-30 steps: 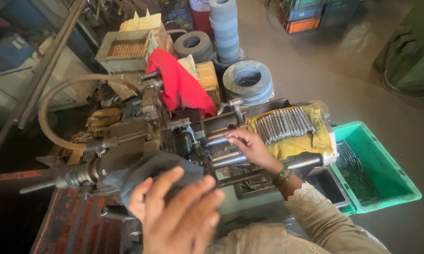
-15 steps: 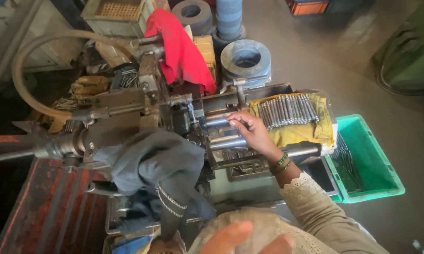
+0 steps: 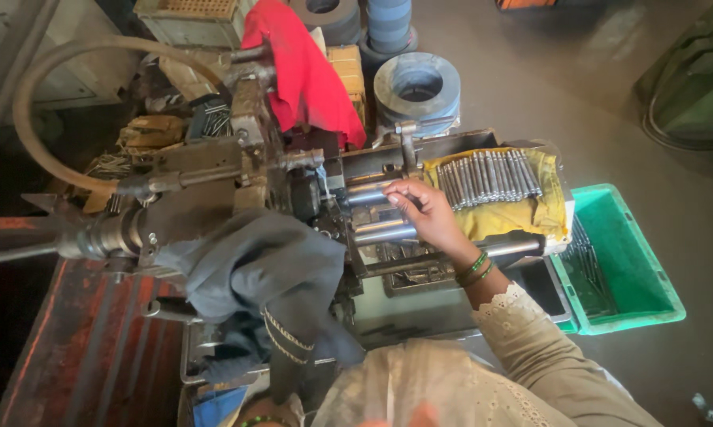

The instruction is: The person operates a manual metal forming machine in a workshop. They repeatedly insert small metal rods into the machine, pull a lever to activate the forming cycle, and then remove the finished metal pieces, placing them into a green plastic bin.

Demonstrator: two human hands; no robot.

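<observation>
Right now the person's right hand (image 3: 421, 212) is stretched out over the middle of the grimy machine (image 3: 238, 190), its fingers (image 3: 396, 190) pinched narrow around a thin metal rod (image 3: 376, 188) that lies between the two shiny steel rollers (image 3: 380, 213). Just beside that hand, to the right, a row of grey metal pins (image 3: 489, 179) lies lined up on a yellow cloth (image 3: 522, 215). Further right, a green plastic crate (image 3: 621, 265) sits on the floor with a few thin dark rods in its bottom. A dark grey cloth (image 3: 250, 273) is draped over the near side of the machine, and a red rag (image 3: 305, 75) hangs at its far end. Only a blurred tip of the left hand (image 3: 420, 415) shows at the very bottom edge, so I cannot tell how its fingers stand. Grinding wheels (image 3: 416, 83) are stacked behind.
</observation>
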